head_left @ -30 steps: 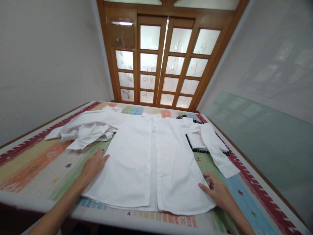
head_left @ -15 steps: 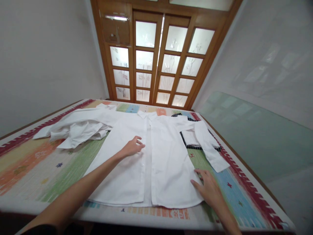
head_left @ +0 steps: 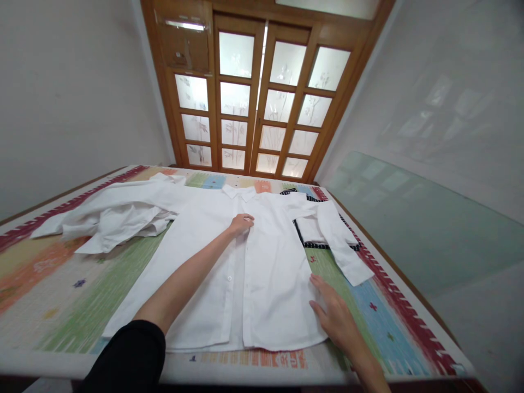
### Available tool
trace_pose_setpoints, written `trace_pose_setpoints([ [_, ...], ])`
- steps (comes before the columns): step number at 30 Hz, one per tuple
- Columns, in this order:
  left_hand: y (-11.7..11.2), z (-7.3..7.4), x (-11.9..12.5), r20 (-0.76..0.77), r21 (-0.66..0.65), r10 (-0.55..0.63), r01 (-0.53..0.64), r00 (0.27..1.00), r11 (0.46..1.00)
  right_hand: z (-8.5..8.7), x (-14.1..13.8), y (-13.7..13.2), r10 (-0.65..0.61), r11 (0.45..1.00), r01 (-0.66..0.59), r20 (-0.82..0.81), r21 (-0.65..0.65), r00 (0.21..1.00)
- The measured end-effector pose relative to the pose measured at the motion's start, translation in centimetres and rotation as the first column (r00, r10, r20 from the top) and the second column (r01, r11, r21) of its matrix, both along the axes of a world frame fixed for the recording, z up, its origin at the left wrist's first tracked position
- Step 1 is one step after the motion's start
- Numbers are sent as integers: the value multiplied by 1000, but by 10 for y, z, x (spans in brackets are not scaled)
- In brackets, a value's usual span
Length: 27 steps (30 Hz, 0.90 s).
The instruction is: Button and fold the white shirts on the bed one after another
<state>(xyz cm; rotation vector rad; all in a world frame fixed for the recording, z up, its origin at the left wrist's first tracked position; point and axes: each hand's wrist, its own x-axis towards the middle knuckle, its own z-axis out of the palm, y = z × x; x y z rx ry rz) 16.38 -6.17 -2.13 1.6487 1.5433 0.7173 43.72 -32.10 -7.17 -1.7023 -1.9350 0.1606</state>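
A white button-up shirt (head_left: 278, 273) lies spread front side up, collar at the far end, its front unbuttoned with a narrow gap down the middle. My left hand (head_left: 242, 224) reaches over its left panel, and the curled fingers pinch the front edge below the collar. Beside the shirt's right side edge, my right hand (head_left: 335, 314) is open with fingers apart, fingertips at the fabric. One sleeve (head_left: 341, 254) stretches out on the right. To the left lies a crumpled heap of white cloth (head_left: 123, 221), partly joined to the other sleeve.
A colourful striped cloth (head_left: 135, 289) covers the table. Under the right sleeve sits a folded black-and-white item (head_left: 309, 232). Pale walls stand on both sides, with a glass panel (head_left: 409, 218) leaning at the right. Wooden doors with glass panes (head_left: 237, 98) are beyond the table.
My left hand has moved forward and right, up the shirt's front, and its fingers have closed on the front edge. My right hand stays by the side edge. The view has shifted slightly.
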Motion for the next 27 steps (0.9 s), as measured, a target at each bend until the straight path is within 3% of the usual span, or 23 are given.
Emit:
trace_pose_setpoints([
  [4,0,3,-7,90,-34,-142,145,986,989,0,0,1,20,996,-25,-54,-83,998],
  [7,-5,7,-13,199,-52,-191,205,961,977,6,-2,1,37,998,-42,-85,-57,996],
  [16,-12,15,-37,414,-128,-50,113,909,985,20,-16,-3,132,990,-135,-80,-29,988],
  [22,-13,12,-52,465,-200,54,46,884,979,20,-17,-10,272,952,-270,-5,-140,962],
  [27,-38,10,-58,481,-257,-40,184,876,949,18,-16,-14,303,935,-296,5,-194,953],
])
